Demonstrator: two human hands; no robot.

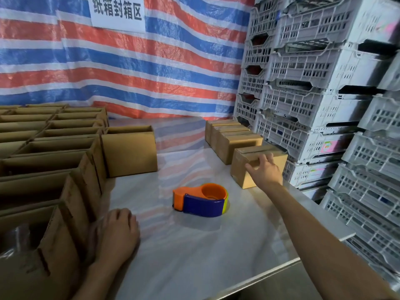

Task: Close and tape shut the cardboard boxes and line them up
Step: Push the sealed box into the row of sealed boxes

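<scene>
A taped cardboard box [244, 167] stands at the near end of a row of taped boxes [233, 141] along the right side of the table. My right hand [265, 169] rests on its near top edge, fingers spread over the lid and thumb on the front face. An orange and blue tape dispenser [201, 200] lies on the table between my hands. My left hand [120, 232] lies on the table with fingers curled under, holding nothing, beside the open boxes [54, 161] massed on the left. One open box [129, 151] stands apart from them.
The shiny white table [205, 252] ends at a front edge at lower right. Stacked grey plastic crates [320, 94] wall off the right side, close behind the taped row. A striped tarp with a paper sign [118, 11] hangs at the back.
</scene>
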